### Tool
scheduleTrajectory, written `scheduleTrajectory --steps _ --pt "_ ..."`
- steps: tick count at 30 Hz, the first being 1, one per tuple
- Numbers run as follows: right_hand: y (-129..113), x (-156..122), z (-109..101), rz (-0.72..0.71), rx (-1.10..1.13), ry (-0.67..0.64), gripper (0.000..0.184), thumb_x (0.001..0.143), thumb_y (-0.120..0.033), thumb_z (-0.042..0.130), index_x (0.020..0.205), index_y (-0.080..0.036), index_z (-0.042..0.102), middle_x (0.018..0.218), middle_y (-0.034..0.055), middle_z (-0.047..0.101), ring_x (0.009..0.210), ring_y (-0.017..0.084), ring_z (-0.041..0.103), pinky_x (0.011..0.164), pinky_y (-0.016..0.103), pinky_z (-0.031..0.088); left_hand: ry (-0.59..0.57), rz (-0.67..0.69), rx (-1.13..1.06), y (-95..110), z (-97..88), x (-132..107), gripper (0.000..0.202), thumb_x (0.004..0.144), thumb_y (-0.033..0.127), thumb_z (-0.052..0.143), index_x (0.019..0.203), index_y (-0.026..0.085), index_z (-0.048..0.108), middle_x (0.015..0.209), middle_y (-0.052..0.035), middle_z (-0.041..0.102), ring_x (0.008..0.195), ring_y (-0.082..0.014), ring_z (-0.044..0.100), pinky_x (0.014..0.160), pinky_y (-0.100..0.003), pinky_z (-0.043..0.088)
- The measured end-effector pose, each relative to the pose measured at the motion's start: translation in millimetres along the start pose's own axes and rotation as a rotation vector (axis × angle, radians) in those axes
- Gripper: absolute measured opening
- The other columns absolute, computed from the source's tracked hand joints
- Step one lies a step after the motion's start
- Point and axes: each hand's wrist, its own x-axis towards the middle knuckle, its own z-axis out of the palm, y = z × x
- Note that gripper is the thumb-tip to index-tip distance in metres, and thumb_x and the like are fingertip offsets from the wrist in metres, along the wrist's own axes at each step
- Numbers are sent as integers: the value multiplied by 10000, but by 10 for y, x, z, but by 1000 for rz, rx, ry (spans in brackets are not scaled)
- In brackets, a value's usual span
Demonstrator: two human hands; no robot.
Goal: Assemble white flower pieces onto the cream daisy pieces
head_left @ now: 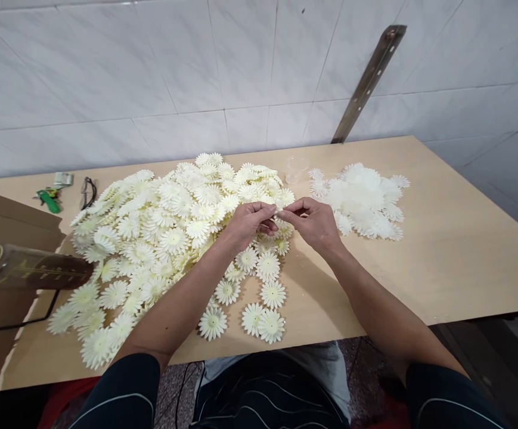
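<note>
At the centre of the frame, your left hand [252, 223] and right hand [316, 225] are pinching, thumbs close to forefingers, a pale piece [278, 210] too small to identify; your other fingers are curling loosely. Yellowish flowers [173, 239] are covering the table [455, 238] from left to centre, a few lying apart at lower centre. White flowers [366, 201] are forming a smaller heap right of centre. A metal bar [368, 86] is slanting across the upper right, against the wall [250, 53].
</note>
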Motion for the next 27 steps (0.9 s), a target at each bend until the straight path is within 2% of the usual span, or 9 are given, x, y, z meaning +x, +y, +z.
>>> scheduleTrajectory --steps 3,6,12,17,23,27 --pt "-35 9 -13 91 113 -34 515 720 -679 970 834 -203 809 823 65 797 745 210 702 655 360 606 -10 5 -6 -1 -5 4 403 799 448 1004 825 137 750 699 -34 710 614 -129 692 589 -243 539" --pt "-41 11 -5 138 198 -74 551 651 -652 1011 911 -198 839 893 67 818 758 206 712 593 336 627 -23 6 -5 1 -3 -2 417 816 474 994 814 143 741 691 -38 709 623 -135 691 613 -258 557" --pt "-44 1 11 149 210 -79 471 692 -650 991 803 -216 845 812 50 803 699 191 699 629 352 660 -3 -3 -6 7 30 -23 404 897 475 943 798 143 734 681 -56 722 622 -135 700 649 -263 581" --pt "-18 13 12 148 244 -86 526 689 -715 971 754 -219 806 764 34 772 660 179 673 627 354 650 -15 -4 -6 17 31 -25 354 929 412 925 803 134 745 692 -64 738 612 -125 699 651 -253 581" --pt "29 27 8 154 263 -98 600 714 -802 922 788 -219 807 774 30 762 639 170 668 618 341 625 -20 -11 -14 19 26 -18 285 951 326 898 816 120 755 710 -66 750 591 -119 687 653 -263 592" --pt "25 40 16 176 309 -104 608 673 -796 953 759 -218 787 788 33 770 678 173 675 665 347 648 -8 -10 -33 30 42 -15 266 962 292 879 820 117 737 697 -67 753 587 -124 699 642 -257 589"
